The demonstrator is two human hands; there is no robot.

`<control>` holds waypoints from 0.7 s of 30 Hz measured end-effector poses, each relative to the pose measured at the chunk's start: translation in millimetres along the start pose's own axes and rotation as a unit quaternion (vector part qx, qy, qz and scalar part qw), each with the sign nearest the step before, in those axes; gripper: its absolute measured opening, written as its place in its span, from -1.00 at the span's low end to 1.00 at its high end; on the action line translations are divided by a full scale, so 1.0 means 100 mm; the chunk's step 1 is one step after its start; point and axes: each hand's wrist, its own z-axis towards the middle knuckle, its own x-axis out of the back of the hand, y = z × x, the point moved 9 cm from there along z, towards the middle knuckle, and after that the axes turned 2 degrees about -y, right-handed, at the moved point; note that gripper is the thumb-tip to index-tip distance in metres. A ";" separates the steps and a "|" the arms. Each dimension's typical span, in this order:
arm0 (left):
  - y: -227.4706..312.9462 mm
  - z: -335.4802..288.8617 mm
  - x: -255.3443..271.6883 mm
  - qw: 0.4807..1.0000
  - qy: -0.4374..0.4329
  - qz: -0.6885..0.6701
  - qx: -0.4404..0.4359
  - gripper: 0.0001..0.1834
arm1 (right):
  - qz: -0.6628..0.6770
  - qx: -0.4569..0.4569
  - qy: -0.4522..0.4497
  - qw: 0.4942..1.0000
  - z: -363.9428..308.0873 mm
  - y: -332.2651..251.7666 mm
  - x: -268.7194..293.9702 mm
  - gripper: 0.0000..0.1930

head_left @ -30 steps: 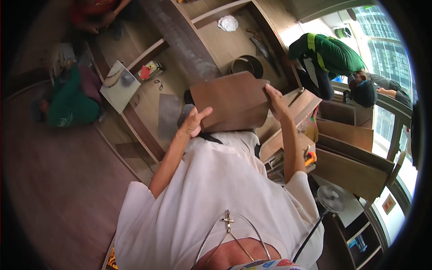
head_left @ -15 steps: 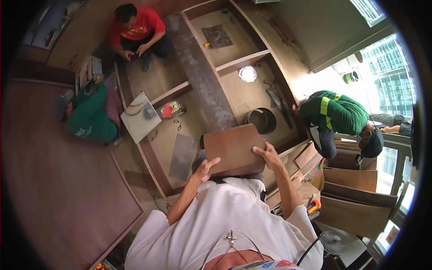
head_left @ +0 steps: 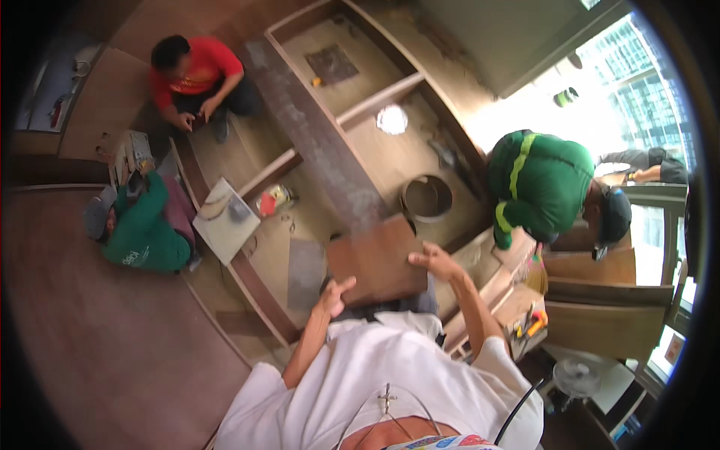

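While the head view is looking down, you are holding a brown, rectangular, wood-toned sheet (head_left: 377,259) just beyond your white cloth shirt (head_left: 330,390). It is looking light, fairly stiff and perhaps slippery, so opposite edges are probably offering the best hold. Your left hand (head_left: 334,298) is clamping its lower left corner, your right hand (head_left: 435,261) its right edge; fingers underneath are hiding. Both forearms (head_left: 480,311) are slanting inward.

Daylight floods in through the window (head_left: 646,79) on the far right, washing the space beside it into white glare. Over here on the left it's dimmer, the broad brown panel (head_left: 112,322) sunk in shade. The held brown board (head_left: 379,261) looks softly blurred, and straight edges bow toward a black, round rim.
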 end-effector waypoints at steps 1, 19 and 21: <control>-0.06 0.03 0.16 1.000 0.022 0.012 0.010 -0.39 | -0.023 -0.035 -0.001 0.999 -0.13 -0.36 -0.12 -0.42; 0.61 0.60 -1.22 0.593 -0.110 0.771 -0.204 0.17 | 0.070 -0.070 0.038 0.994 0.08 0.18 -0.25 -0.60; 0.33 0.91 -1.12 0.593 -0.143 0.780 -0.139 0.13 | 0.131 -0.109 0.052 0.984 0.13 0.25 -0.23 -0.60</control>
